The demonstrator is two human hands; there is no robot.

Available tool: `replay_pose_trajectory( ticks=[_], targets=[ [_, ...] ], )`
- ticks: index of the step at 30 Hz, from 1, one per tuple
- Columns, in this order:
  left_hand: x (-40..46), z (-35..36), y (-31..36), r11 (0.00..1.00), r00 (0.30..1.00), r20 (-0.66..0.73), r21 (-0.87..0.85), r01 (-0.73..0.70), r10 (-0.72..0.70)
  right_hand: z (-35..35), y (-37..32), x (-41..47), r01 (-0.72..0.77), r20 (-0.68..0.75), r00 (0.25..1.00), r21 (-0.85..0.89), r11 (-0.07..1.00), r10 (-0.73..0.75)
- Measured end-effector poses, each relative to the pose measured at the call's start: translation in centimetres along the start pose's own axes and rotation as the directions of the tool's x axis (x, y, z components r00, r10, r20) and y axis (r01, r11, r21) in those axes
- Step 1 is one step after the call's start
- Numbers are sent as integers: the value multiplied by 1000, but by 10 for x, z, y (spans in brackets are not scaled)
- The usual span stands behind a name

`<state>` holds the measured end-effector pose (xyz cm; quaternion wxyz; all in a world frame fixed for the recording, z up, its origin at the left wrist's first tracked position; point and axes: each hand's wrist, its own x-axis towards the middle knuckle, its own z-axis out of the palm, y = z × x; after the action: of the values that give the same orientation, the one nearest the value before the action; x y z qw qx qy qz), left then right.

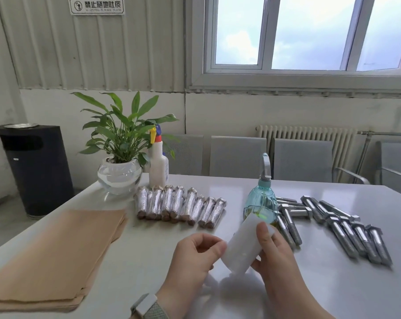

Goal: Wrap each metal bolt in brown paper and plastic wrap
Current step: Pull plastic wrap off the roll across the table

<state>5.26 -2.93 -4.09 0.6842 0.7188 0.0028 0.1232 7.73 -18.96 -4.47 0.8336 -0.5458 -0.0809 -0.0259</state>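
Both hands hold one white roll of plastic wrap (243,246) above the table: the right hand (274,252) curls round its upper end, the left hand (194,254) pinches its lower edge. Its long axis tilts up-right. Bare steel hex bolts (346,229) lie just right, nearer the right hand.
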Motion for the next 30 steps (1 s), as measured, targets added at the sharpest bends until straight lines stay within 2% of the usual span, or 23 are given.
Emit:
replay_pose_trajectory(
  ticks=[3,9,15,23,26,28,30],
  targets=[
    [1,0,0,999,1000,13,43,6,-6,1,0,-2,33,27,999,-21,999,-32],
    [0,2,-4,957,996,55,280,-77,64,4,-2,-5,78,50,996,-56,995,-75],
    [0,2,-4,957,992,43,262,-128,121,6,-4,-7,94,40,995,-64,994,-91],
    [10,-10,0,957,966,-142,223,-183,218,3,0,-5,17,7,1000,35,999,-18],
    [11,-16,5,971,984,-39,173,-164,173,3,-1,-5,-10,12,1000,69,998,9],
    [9,-17,5,982,993,70,156,-103,93,4,-2,-6,-25,14,1000,88,996,24],
    [6,-16,4,996,993,114,83,-25,15,5,-3,-7,-39,19,999,103,994,37]
  ],
)
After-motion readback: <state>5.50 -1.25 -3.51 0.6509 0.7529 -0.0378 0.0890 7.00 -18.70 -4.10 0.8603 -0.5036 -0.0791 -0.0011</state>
